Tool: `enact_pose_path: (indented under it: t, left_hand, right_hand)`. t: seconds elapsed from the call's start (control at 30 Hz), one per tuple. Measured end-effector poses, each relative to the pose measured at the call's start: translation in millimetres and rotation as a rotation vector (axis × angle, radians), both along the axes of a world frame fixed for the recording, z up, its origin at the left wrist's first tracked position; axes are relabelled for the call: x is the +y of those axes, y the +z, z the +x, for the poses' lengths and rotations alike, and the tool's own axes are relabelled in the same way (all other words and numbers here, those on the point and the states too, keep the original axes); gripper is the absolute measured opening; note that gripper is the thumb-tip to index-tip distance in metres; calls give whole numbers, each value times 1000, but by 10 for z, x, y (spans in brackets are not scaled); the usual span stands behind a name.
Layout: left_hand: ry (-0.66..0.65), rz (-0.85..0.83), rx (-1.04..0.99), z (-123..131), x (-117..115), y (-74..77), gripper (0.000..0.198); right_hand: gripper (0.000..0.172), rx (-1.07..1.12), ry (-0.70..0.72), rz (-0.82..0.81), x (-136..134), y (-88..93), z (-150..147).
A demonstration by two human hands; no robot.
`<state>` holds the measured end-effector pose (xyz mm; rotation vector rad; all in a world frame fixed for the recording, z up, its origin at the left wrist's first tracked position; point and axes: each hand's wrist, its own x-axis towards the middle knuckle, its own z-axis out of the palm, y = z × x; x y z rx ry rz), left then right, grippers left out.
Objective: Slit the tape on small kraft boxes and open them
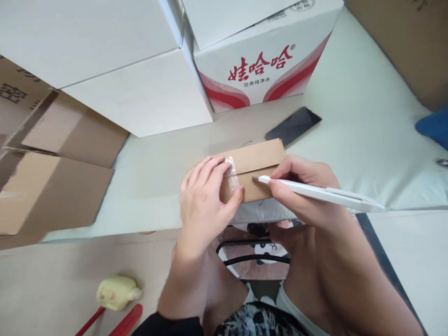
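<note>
A small brown cardboard box (261, 156) lies at the front edge of the cloth-covered table, with a strip of clear tape (231, 173) across its left part. My left hand (206, 189) grips the box's left end, fingers over the top and thumb by the tape. In my right hand (304, 184) is a white pen-shaped tool (315, 191), pinched between thumb and fingers. Its thin dark tip touches or hovers just over the box top, right of the tape; I cannot tell which. Behind the box's right end lies a black smartphone (294, 125).
A white-and-red water carton (262, 74) and white boxes (147, 98) stand at the back. Open cardboard cartons (52, 191) are at left, another carton (406, 46) at far right near a blue object (434, 128). A yellow bottle (117, 291) is on the floor.
</note>
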<state>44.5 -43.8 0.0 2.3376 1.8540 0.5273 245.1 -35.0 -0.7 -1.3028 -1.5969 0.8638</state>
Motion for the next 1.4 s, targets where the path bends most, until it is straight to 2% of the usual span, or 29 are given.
enact_pose_path:
  t: [0.23, 0.5, 0.67, 0.9, 1.07, 1.23, 1.4]
  left_hand:
    - [0, 4, -7, 6, 3, 2, 38]
    - [2, 1, -1, 0, -1, 0, 39]
    - [-39, -22, 64, -7, -6, 13, 42]
    - [-54, -33, 90, -10, -15, 31, 45]
    - [-115, -48, 174, -13, -25, 23, 42]
    - [-105, -61, 221, -5, -31, 32, 44]
    - [-97, -70, 231, -1, -28, 40, 44]
  right_hand:
    - [15, -9, 25, -17, -13, 21, -8]
    - [12, -13, -13, -5, -3, 1, -3]
    - [10, -30, -72, 12, 4, -18, -8]
    - [9, -56, -54, 36, 4, -34, -1]
    - [9, -46, -45, 20, 1, -17, -3]
    - [11, -83, -65, -13, 4, -10, -25]
    - [9, -95, -103, 23, -2, -46, -50]
